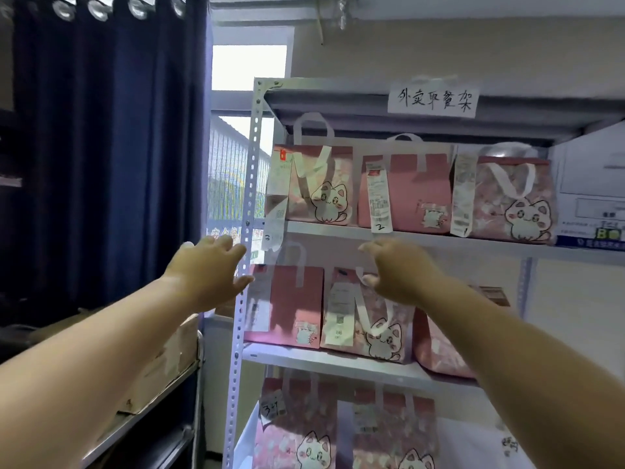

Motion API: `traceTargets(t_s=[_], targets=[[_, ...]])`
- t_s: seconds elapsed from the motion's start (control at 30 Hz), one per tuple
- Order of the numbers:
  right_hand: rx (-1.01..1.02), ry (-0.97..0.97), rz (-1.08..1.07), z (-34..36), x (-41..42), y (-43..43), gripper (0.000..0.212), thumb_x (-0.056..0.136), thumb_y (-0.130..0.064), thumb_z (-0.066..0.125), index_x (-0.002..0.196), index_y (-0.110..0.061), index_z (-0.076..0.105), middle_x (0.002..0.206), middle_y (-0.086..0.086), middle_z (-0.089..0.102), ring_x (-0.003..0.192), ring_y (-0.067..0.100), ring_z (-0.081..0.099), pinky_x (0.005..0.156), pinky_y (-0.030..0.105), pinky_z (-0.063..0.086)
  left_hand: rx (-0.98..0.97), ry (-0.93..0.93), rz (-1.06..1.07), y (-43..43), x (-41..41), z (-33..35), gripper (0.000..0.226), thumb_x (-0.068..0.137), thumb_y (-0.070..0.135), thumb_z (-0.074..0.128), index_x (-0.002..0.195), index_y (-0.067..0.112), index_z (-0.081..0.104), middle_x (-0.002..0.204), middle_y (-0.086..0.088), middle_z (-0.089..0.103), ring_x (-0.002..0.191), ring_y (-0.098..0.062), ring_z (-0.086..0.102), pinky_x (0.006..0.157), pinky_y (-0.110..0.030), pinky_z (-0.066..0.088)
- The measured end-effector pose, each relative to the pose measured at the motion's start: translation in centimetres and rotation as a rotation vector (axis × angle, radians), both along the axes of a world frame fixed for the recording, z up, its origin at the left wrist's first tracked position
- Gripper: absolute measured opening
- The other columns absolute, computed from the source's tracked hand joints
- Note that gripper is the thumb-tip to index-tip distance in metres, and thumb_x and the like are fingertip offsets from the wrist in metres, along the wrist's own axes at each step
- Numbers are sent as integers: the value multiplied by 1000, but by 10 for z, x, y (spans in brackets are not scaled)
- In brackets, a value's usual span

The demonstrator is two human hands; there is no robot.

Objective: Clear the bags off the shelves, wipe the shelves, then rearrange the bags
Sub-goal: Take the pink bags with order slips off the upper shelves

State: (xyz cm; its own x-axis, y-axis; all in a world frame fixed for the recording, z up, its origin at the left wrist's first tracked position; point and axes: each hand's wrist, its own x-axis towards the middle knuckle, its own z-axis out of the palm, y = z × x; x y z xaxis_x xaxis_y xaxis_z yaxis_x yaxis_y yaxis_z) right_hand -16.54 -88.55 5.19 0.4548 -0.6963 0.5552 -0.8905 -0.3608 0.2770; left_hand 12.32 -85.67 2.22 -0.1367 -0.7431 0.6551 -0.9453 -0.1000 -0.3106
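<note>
Head view showed clearing seemingly not yet begun: left hand (209, 269) and right hand (402, 269), both empty with fingers loosely spread, were outstretched toward pink cat-print tote bags (318, 184) lining the grey metal shelves' (338, 228) front edges; next, probably, gripping a handle.

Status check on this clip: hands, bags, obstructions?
Left hand open, right hand loosely curled, both empty, stretched toward shelf unit. Pink bags on three shelves. Nothing in the way.

Pink bags (406, 194) crowd all three shelves (338, 228) side by side, leaving free room only above their handles (313, 121) and in the open air before the rack's perforated post (252, 157).
</note>
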Motion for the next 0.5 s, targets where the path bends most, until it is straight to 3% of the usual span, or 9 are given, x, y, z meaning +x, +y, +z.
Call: traceTargets(t_s=[0.3,0.5], targets=[[-39,-48,-130,19,31,-136,46,88,-36,56,129,-16,47,126,4,54,110,24,53,83,38,48,-47,20,-56,-146,41,25,49,90,53,40,127,22,43,127,1,52,112,-22,52,82,-34,45],[-135,-265,-211,58,49,-207,32,88,-29,52,116,-15,52,115,5,58,99,27,55,75,39,47,-103,122,-139,-228,58,63,44,92,46,39,123,16,47,126,-2,53,109,-22,53,81,-37,49]])
